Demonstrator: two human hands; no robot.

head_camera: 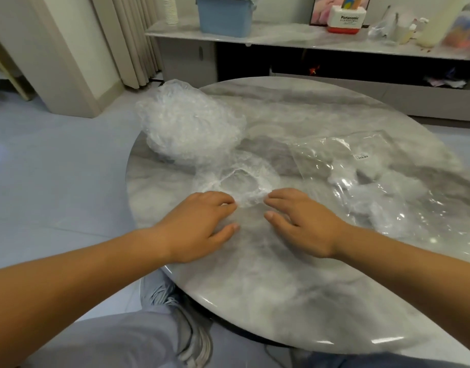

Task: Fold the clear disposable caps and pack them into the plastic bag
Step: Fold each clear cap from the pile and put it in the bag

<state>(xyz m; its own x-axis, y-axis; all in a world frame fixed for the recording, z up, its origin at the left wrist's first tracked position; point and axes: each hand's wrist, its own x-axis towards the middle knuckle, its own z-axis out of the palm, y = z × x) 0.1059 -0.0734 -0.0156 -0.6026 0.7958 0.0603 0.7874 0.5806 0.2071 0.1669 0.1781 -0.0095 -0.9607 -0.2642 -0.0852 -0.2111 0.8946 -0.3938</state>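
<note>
Across the middle of the frame spreads a round, grey-veined marble table [281, 288], glossy enough to catch the room's light along its near rim. Behind it, along the top of the frame, runs a long low shelf [281, 35] of the same stone. A pale curtain [127, 35] hangs at the upper left.

On the table's upper left part sits a heap of clear caps [188, 123], puffy and crinkled, spilling a little past the table's edge. At the right of the table lies the plastic bag [374, 176], flat and see-through, with some wrinkled clear stuff showing inside its lower part; whether those are caps already packed I cannot tell. A blue bin [224, 14] stands on the shelf at top centre.

Between heap and bag, near the middle of the frame, one single cap [241, 179] lies spread on the marble, its gathered rim forming a rough ring and its far side touching the foot of the heap.

The person's left hand [199, 224] and right hand [305, 221] lie palm-down just below that cap, close to each other but not touching. Each has its fingertips on the cap's near edge and its thumb held off to the side, so neither hand is clamped on anything.

Smaller things: a white and red box [346, 19] on the shelf at upper right, a stack of paper cups [170, 9] at upper left, and a small white label [361, 156] on the bag.
</note>
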